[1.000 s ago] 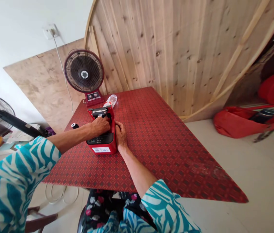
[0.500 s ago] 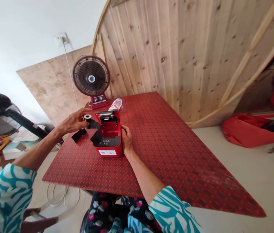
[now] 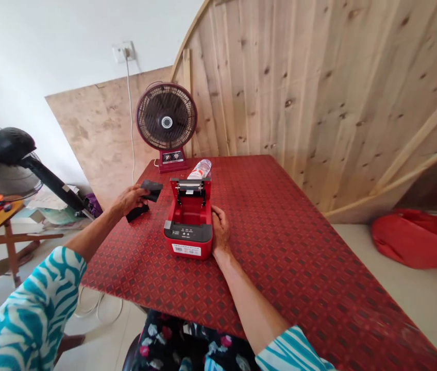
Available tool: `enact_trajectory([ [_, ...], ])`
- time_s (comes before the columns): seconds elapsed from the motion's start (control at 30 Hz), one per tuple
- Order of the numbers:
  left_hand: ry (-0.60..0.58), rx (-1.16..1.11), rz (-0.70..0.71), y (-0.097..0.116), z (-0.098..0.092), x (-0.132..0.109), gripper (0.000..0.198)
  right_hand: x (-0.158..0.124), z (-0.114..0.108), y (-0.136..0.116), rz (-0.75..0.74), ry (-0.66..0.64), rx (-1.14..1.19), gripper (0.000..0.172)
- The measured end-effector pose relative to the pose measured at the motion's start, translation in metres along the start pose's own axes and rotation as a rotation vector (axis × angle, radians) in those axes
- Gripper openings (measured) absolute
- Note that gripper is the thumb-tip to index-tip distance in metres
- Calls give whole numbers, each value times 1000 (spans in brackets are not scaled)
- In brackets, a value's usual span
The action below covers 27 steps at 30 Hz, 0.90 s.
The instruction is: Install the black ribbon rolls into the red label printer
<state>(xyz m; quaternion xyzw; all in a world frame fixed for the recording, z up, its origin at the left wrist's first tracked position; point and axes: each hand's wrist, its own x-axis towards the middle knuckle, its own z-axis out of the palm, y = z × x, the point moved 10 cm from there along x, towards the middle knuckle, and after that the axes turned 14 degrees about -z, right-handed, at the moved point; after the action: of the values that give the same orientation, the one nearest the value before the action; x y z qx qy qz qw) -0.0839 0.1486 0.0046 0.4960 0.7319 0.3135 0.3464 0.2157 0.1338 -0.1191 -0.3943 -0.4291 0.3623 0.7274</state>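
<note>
Our left hand (image 3: 128, 201) was closed around a floppy black strip (image 3: 151, 188), up over the red table (image 3: 280, 247). Our right hand (image 3: 220, 232) was open, held nothing, and lay just beside the red label printer (image 3: 188, 221), which sat on the table with its top open.

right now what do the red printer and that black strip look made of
The red printer looks like moulded plastic, from its smooth, glossy casing. The black strip in the left hand looks matte and flexible, perhaps film or fabric; too small to tell.
</note>
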Motion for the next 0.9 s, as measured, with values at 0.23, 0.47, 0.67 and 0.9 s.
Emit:
enact_trajectory([
  [0.23,97,209,23,20,8,33,16,-1,-2,3,22,7,-12,35],
  [0.47,224,555,109,34,29,61,32,-2,-1,-6,20,11,-4,31],
  [0.67,307,745,4,13,38,68,32,-1,0,-8,10,-3,-17,30],
  [0.9,346,796,-46,11,33,80,37,-1,-1,-1,16,-4,-17,31],
])
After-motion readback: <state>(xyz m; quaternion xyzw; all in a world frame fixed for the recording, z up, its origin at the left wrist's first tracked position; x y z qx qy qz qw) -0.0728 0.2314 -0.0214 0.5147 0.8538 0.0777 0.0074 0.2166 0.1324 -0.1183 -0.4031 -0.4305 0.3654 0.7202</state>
